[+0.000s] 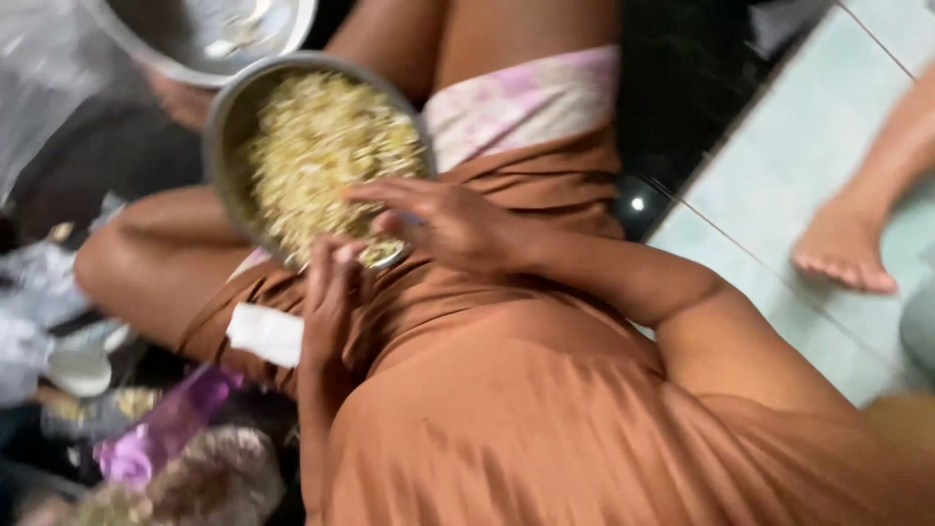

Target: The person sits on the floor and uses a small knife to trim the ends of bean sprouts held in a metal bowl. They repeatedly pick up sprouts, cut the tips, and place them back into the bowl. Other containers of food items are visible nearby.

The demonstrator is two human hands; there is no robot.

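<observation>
Resting tilted on the lap, bowl [226,127] of sprouts [317,156] opens toward the camera. R hand [443,222] fingers spread over sprouts; L hand [331,292] curls on the rim.

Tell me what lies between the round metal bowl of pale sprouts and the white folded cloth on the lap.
The left hand lies there, over brown fabric, between the metal bowl and the white cloth, in the head view.

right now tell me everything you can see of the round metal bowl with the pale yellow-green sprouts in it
The round grey metal bowl is shallow and thin-rimmed, tilted toward the camera on the person's lap over brown cloth. Pale yellow-green sprouts fill it nearly to the rim. The right hand reaches over its near edge with fingers on the sprouts; the left hand meets its lower rim. A second metal bowl sits just beyond it. The picture is blurred.
</observation>
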